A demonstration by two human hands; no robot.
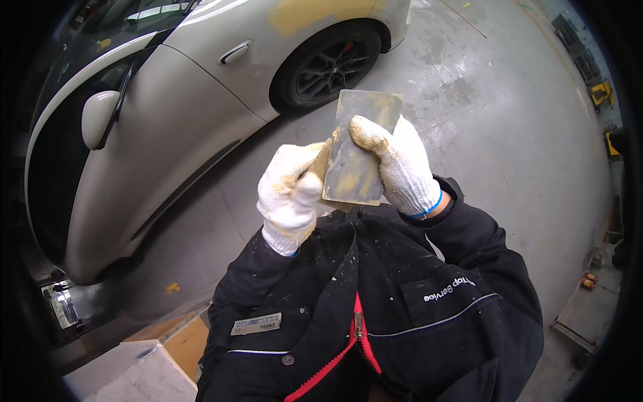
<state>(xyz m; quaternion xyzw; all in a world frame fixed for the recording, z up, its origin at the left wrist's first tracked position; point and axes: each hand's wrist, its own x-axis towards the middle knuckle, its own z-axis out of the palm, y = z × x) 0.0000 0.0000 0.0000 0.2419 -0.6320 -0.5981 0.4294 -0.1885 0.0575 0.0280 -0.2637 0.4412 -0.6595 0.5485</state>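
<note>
Both my hands wear white knit gloves stained with yellowish filler. My right hand grips a grey rectangular flat plate, its thumb pressed on the near face. Yellow putty smears cover parts of that plate. My left hand is closed on a thin tan, putty-coated spreader, which meets the plate's left edge. Part of the spreader is hidden behind the plate. The two are held together in front of my chest.
A light-coloured car stands at the left, with a yellow filler patch above its rear wheel. A cardboard box is at the lower left. Equipment lines the right side of the grey floor.
</note>
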